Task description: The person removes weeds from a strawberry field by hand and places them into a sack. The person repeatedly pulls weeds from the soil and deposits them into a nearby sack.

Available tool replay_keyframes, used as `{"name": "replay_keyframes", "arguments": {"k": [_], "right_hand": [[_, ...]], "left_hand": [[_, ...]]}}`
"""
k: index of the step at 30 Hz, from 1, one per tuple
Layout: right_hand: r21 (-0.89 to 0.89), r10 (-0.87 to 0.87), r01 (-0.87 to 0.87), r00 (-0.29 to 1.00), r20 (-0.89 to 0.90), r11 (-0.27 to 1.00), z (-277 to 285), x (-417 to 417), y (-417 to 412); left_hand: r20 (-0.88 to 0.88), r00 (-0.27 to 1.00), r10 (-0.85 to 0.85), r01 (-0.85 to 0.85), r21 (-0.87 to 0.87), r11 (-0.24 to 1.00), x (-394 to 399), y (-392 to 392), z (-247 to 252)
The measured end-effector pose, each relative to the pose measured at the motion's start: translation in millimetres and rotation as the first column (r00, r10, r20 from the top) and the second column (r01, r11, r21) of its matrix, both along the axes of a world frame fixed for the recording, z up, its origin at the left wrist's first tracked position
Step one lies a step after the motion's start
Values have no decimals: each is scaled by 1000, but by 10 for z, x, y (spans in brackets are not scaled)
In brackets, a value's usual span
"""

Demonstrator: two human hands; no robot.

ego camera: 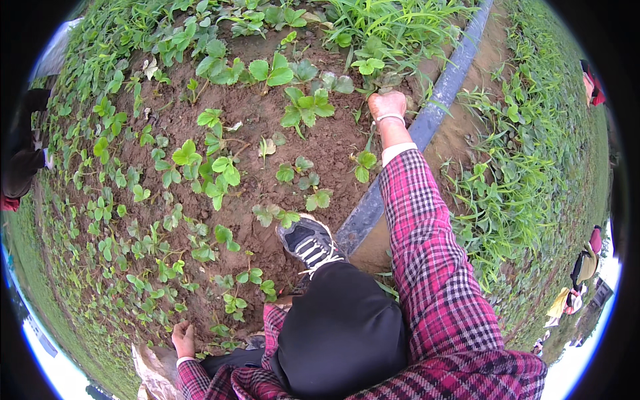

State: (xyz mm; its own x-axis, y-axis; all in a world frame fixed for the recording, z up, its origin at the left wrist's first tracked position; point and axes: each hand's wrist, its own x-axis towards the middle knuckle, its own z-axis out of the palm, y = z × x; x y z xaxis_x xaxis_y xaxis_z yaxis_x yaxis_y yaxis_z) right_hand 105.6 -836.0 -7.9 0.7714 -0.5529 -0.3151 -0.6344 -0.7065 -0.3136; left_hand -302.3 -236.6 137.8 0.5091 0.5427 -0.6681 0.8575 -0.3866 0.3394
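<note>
My right hand (387, 105) is a fist at the base of leafy weeds (390, 80), beside a long dark plastic pipe or hose (445, 90); its fingertips are hidden. A thin pale band circles that wrist. Low at the left, my left hand (184, 339) hangs over small plants with loosely bent fingers, and I see nothing in it. A crumpled pale sack (152, 367) lies just beside it. Strawberry plants (306, 107) with toothed leaves grow in the brown soil between the hands.
My dark sneaker (310, 242) stands on soil against the pipe. Tall grass (395, 25) grows at the top, and more green growth (505, 200) lies right of the pipe. Another person (22, 150) is at the left rim; several more people (585, 265) are far off at the right.
</note>
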Motion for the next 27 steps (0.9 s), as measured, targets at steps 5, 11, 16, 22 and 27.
{"name": "replay_keyframes", "arguments": {"k": [5,11,16,22,27], "right_hand": [[-99,462,-453,847,264,886,-572,-188,-436],[-66,296,-288,933,206,955,80,-486,-386],[-367,134,-167,985,-113,915,214,-173,-763],[-323,161,-266,934,-318,908,139,6,-822],[-249,90,-205,910,-404,946,131,27,-904]], "left_hand": [[7,995,102,-102,-56,993,39,-74,7],[13,996,87,-86,-38,996,-113,97,-44],[2,998,65,-65,-17,998,-156,140,-69],[-10,998,60,-60,-38,997,-178,133,-42],[-35,997,65,-66,-30,997,-113,80,-33]]}}
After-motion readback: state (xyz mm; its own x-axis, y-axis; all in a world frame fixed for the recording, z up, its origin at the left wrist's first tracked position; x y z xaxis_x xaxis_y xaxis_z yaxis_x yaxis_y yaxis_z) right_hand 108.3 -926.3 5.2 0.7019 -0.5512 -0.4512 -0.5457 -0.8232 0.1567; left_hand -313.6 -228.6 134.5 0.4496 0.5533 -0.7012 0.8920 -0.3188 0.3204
